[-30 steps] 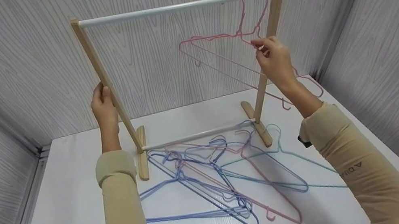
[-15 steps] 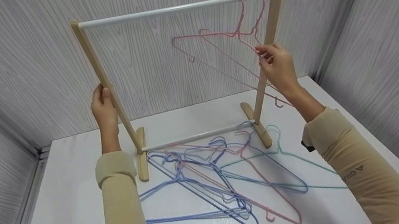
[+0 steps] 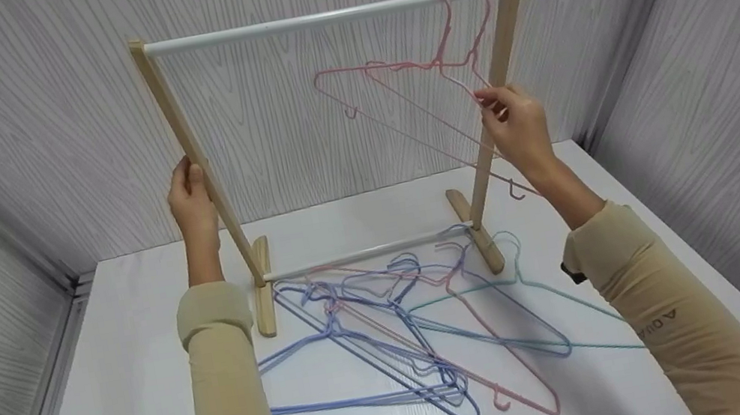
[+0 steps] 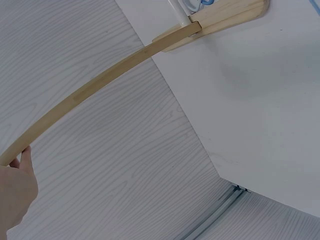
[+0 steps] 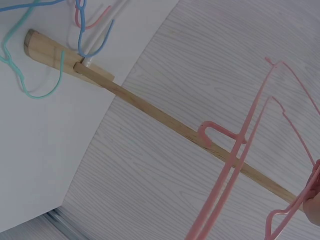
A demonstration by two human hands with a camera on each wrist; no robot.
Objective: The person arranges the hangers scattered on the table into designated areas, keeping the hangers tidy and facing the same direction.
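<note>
A small clothes rack has a white top bar (image 3: 292,25) between two wooden posts. My left hand (image 3: 191,205) grips the left post (image 3: 182,128), thumb in front and the other fingers mostly hidden behind it; the left wrist view shows this hand (image 4: 17,195) at the lower left. Two pink hangers hang by their hooks near the bar's right end. My right hand (image 3: 517,128) pinches the shoulder of the nearer pink hanger (image 3: 448,32), beside the farther hanger (image 3: 484,27). In the right wrist view, both pink frames cross the right post (image 5: 160,116).
Several blue hangers (image 3: 331,334), a pink hanger (image 3: 486,324) and a teal hanger (image 3: 520,278) lie tangled on the white table (image 3: 123,403), at the rack's feet. Grey wood-grain panels (image 3: 18,110) stand behind and on both sides.
My right hand has moved slightly down and to the right on the pink hanger. Both pink hangers have turned a little on the bar. The left hand keeps its place on the post.
</note>
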